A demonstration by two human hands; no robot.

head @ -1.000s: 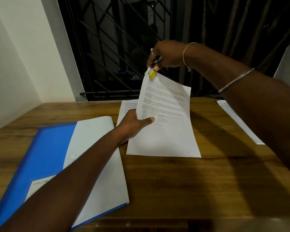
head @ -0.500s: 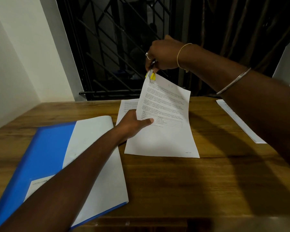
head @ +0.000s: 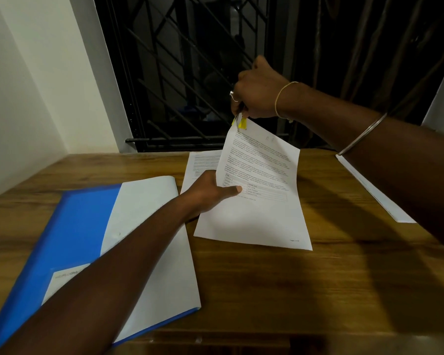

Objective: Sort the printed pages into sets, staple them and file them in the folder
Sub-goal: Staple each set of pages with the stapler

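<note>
A set of printed pages (head: 256,201) stands tilted on the wooden table (head: 318,290), its lower edge on the wood. My left hand (head: 210,190) pinches its left edge, thumb across the print. My right hand (head: 256,96) grips a small yellow stapler (head: 240,123) clamped on the set's top left corner. An open blue folder (head: 69,239) with a white sheet (head: 151,239) inside lies at the left, under my left forearm. Another printed page (head: 203,162) lies flat behind the held set.
More white pages (head: 369,190) lie at the table's right edge, partly hidden by my right arm. A white wall is at the left. A dark window with a metal grille (head: 185,73) stands behind the table.
My right hand has closed further over the stapler at the pages' top corner, and less of the yellow shows. The left hand and the pages have held their place.
</note>
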